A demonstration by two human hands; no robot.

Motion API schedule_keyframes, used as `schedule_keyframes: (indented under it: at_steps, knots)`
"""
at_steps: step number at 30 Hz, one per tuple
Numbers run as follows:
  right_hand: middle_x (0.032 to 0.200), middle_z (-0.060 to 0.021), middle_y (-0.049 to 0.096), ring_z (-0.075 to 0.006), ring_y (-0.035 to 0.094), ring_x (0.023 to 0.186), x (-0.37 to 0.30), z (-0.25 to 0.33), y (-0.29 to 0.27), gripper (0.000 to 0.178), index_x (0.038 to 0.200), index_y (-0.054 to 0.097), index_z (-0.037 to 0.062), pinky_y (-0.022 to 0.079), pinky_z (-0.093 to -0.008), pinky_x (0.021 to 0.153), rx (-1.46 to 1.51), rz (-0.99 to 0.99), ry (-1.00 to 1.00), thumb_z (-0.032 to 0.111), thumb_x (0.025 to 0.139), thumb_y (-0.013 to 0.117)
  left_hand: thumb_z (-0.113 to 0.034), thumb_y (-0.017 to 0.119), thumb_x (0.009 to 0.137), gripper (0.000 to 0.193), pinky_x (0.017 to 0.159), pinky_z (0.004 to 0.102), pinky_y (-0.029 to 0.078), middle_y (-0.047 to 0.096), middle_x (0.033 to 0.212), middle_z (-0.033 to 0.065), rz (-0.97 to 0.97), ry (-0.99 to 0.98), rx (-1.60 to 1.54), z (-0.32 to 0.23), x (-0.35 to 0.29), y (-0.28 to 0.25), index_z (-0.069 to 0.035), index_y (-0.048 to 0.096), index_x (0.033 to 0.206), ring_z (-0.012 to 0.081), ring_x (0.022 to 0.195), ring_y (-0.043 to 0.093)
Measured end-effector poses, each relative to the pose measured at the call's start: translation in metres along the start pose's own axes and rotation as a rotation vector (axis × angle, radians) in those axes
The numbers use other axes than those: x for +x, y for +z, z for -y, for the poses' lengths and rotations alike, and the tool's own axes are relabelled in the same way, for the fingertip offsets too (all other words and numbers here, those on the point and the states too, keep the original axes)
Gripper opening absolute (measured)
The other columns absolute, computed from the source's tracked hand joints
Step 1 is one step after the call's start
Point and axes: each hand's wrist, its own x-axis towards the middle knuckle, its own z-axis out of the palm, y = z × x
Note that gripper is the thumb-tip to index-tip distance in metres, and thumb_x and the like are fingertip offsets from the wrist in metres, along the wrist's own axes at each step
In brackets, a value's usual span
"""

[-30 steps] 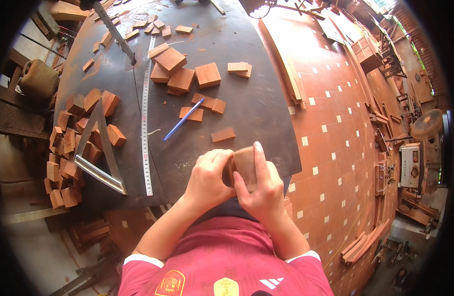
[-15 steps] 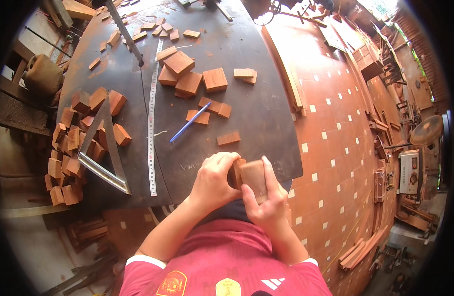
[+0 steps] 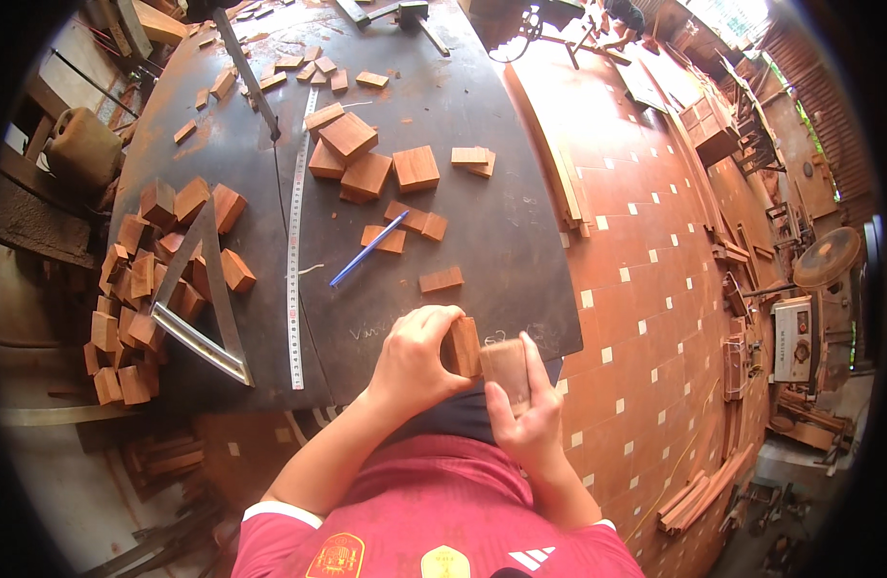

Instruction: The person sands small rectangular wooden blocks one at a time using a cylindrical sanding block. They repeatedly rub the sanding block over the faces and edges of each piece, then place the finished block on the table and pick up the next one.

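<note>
My left hand [image 3: 415,352] is closed round a reddish-brown wooden block [image 3: 465,347] at the near edge of the dark table [image 3: 492,241]. In my right hand [image 3: 528,414] is a paler, tan block [image 3: 506,370], gripped between thumb and fingers just right of the reddish one. Whether the two blocks touch is hard to make out. A small flat wooden piece [image 3: 441,279] lies beyond my hands. Farther off, a blue pen [image 3: 368,249] rests across another flat piece [image 3: 384,240]. Several thicker blocks [image 3: 366,175] are heaped behind them.
A pile of wooden blocks [image 3: 135,279] fills the table's left side, with a metal set square [image 3: 227,289] on it. A tape measure strip [image 3: 294,260] runs along the tabletop. Long boards [image 3: 545,144] stand along the right edge; tiled floor [image 3: 646,337] lies beyond.
The paler block in my right hand has moved right and slightly down, away from the reddish block, exposing more of that block. My left hand keeps its hold. The view has shifted slightly.
</note>
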Motion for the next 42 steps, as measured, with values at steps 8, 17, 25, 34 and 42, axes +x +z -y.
schedule_keyframes:
  at_steps: [8,17,25,34,42]
  knots:
    - [0.115,-0.0308,0.074,-0.0346,0.078,0.105,0.010,-0.002,-0.003,0.072,0.151,0.049,-0.0135,0.061,-0.0403,0.090,0.003,-0.023,0.021,0.008,0.090,0.081,-0.021,0.100,0.057,0.078,0.105,0.0462,0.054,0.073,0.122,0.0177,0.015,-0.022,0.021,-0.004,0.002,-0.002,-0.003,0.067,0.126,0.0378,0.117,0.070]
    - [0.112,-0.0331,0.073,-0.0421,0.078,0.100,-0.003,-0.005,0.001,0.075,0.151,0.049,-0.0137,0.061,-0.0425,0.087,-0.032,-0.036,-0.046,0.009,0.088,0.082,-0.021,0.099,0.057,0.078,0.105,0.0462,0.055,0.072,0.122,0.0177,-0.010,-0.005,-0.015,0.000,-0.003,0.003,-0.002,0.067,0.126,0.0380,0.118,0.070]
    - [0.106,-0.0321,0.072,-0.0453,0.076,0.092,0.012,-0.011,0.004,0.076,0.150,0.050,-0.0137,0.062,-0.0451,0.081,-0.188,-0.028,-0.153,0.010,0.086,0.084,-0.018,0.098,0.057,0.077,0.105,0.0461,0.055,0.073,0.122,0.0185,-0.006,-0.019,-0.014,-0.003,-0.001,0.000,-0.001,0.067,0.125,0.0387,0.118,0.069]
    - [0.090,-0.0250,0.067,-0.0390,0.068,0.070,0.026,-0.013,0.012,0.076,0.150,0.051,-0.0122,0.059,-0.0438,0.063,-0.341,-0.078,-0.256,0.015,0.087,0.083,-0.020,0.097,0.060,0.074,0.105,0.0464,0.055,0.073,0.122,0.0184,-0.006,-0.033,-0.010,-0.003,0.001,0.002,-0.001,0.067,0.125,0.0387,0.117,0.070]
    - [0.097,-0.0264,0.068,-0.0395,0.071,0.080,-0.007,-0.002,0.004,0.076,0.152,0.049,-0.0126,0.060,-0.0441,0.070,-0.394,-0.037,-0.257,0.010,0.088,0.083,-0.019,0.095,0.061,0.071,0.104,0.0474,0.054,0.073,0.121,0.0188,0.004,-0.008,-0.005,-0.003,0.001,0.002,-0.001,0.067,0.124,0.0391,0.116,0.070]
